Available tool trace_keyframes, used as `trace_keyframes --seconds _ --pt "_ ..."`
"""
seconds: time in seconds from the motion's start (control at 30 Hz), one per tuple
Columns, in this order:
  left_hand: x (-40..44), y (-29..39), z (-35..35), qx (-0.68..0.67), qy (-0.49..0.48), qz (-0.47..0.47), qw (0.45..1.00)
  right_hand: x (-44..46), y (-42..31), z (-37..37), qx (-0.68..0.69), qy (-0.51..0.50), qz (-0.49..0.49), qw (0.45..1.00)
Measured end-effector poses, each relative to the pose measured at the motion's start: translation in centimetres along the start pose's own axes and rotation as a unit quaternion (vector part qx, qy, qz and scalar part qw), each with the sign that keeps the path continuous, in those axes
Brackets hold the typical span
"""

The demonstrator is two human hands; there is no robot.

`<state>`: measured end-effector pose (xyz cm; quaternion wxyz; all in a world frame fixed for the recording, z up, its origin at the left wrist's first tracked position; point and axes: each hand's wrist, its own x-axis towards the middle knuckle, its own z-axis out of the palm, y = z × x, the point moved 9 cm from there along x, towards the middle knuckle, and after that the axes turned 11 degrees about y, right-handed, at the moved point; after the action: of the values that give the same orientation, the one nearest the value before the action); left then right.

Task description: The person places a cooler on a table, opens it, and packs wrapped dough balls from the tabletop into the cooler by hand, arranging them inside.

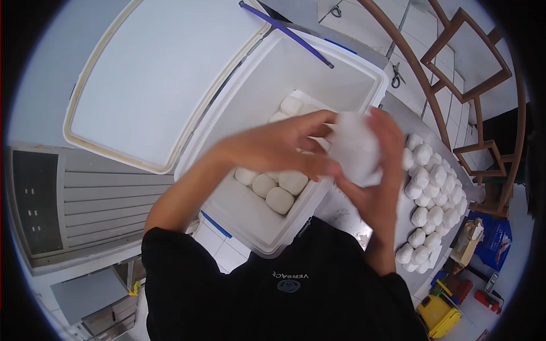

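Observation:
Held up between my two hands is a white ball [355, 150], smeared by motion, so its kind and surface are unclear. My left hand [290, 145] curls its fingers against the ball's left side. Around the right side wrap the fingers and thumb of my right hand [382, 170]. Both hands are over the right rim of a large white cooler box [222, 213]. Off-white rounded balls [280, 200] lie on the box floor, some hidden under my left hand and forearm. To the right, many white balls [435, 216] sit grouped on a grey metal table [347, 213].
The box lid [148, 74] stands open on the left. A purple strap [287, 31] crosses the box's far corner. Scissors [397, 77] lie beyond the box, near a brown metal frame [424, 79]. A blue basket [495, 241] and yellow container [441, 315] are at lower right.

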<state>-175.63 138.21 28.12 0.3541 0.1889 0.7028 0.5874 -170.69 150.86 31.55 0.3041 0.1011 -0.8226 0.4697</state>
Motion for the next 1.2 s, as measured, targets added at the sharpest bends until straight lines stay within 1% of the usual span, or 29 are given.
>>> trace_keyframes --seconds 0.03,0.07,0.13,0.17,0.23,0.3,0.37,0.47,0.5,0.53,0.57,0.63,0.67,0.7,0.73,0.77,0.8,0.83,0.87,0.93,0.97,1.0,1.03,1.07,1.13,1.2 --pt "0.3 0.4 0.3 0.04 0.048 0.061 0.996 0.3 -1.1 1.4 -0.048 -0.027 -0.048 0.997" --pt "0.4 0.9 -0.1 0.08 0.096 0.123 0.984 0.3 -0.9 1.4 0.001 -0.032 -0.024 0.999" --pt "0.6 -2.5 -2.3 -0.023 0.09 0.007 0.996 -0.1 -0.5 1.7 0.1 -0.045 0.028 0.994" --pt "0.7 -4.4 -3.6 -0.074 0.085 -0.05 0.992 -0.8 1.7 1.2 0.11 -0.029 0.08 0.99" --pt "1.8 -7.5 -6.4 -0.022 0.086 -0.095 0.992 -4.0 9.1 -1.0 0.127 0.003 0.19 0.974" --pt "2.9 -11.2 -7.6 0.055 0.076 -0.143 0.985 -7.7 16.3 -4.3 -0.017 0.034 0.273 0.961" --pt "4.9 -15.2 -7.7 0.16 0.052 -0.186 0.968 -12.0 22.9 -8.6 -0.112 0.057 0.364 0.923" --pt "8.6 -20.8 -4.7 0.253 -0.009 -0.209 0.945 -17.9 30.6 -13.9 -0.215 0.064 0.372 0.901" --pt "10.4 -25.3 -3.8 0.248 -0.058 -0.213 0.943 -18.3 31.4 -14.9 -0.243 0.058 0.307 0.918" --pt "11.7 -28.9 -2.9 0.243 -0.104 -0.221 0.939 -19.6 33.1 -15.9 -0.282 0.062 0.333 0.898" --pt "12.3 -29.5 -1.9 0.214 -0.121 -0.229 0.942 -19.9 34.1 -16.0 -0.287 0.042 0.382 0.878" --pt "11.0 -30.0 -1.9 0.159 -0.127 -0.265 0.943 -19.9 36.9 -16.0 -0.303 0.017 0.345 0.888" --pt "10.5 -29.4 -2.2 0.148 -0.119 -0.281 0.941 -19.5 38.4 -15.5 -0.308 0.015 0.308 0.9" --pt "10.2 -28.0 -2.3 0.212 -0.138 -0.269 0.929 -18.9 39.3 -14.6 -0.312 0.009 0.269 0.911" --pt "9.9 -26.6 -2.1 0.268 -0.155 -0.261 0.914 -17.6 39.2 -13.2 -0.309 -0.025 0.276 0.91" --pt "10.2 -25.9 -2.6 0.321 -0.167 -0.252 0.897 -17.0 40.2 -11.9 -0.355 -0.059 0.266 0.894" --pt "11.5 -29.1 -3.2 0.365 -0.221 -0.224 0.876 -16.6 41.7 -10.6 -0.398 -0.094 0.252 0.877" --pt "12.6 -30.6 -3.4 0.421 -0.234 -0.187 0.856 -16.5 43.2 -9.2 -0.439 -0.126 0.232 0.859" --pt "13.8 -31.5 -3.1 0.477 -0.246 -0.148 0.83 -17.0 45.7 -8.1 -0.497 -0.158 0.213 0.826" --pt "15.4 -33.8 -1.7 0.542 -0.288 -0.083 0.785 -16.1 44.4 -6.0 -0.547 -0.154 0.261 0.78" --pt "16.1 -34.5 -0.2 0.544 -0.315 -0.093 0.772 -16.3 43.7 -5.6 -0.573 -0.152 0.288 0.752" --pt "16.7 -35.2 1.7 0.544 -0.347 -0.1 0.758 -17.1 44.6 -5.3 -0.594 -0.136 0.256 0.751" --pt "16.1 -35.0 2.6 0.544 -0.38 -0.103 0.741 -17.3 43.8 -4.8 -0.584 -0.141 0.253 0.758" --pt "15.7 -34.6 2.4 0.513 -0.356 -0.113 0.773 -17.9 42.8 -4.9 -0.576 -0.145 0.253 0.764" --pt "14.4 -30.1 1.4 0.452 -0.3 -0.122 0.831 -19.2 41.3 -5.3 -0.582 -0.143 0.239 0.764" --pt "12.8 -29.5 0.5 0.4 -0.245 -0.102 0.877 -21.4 39.6 -5.9 -0.542 -0.14 0.23 0.796"
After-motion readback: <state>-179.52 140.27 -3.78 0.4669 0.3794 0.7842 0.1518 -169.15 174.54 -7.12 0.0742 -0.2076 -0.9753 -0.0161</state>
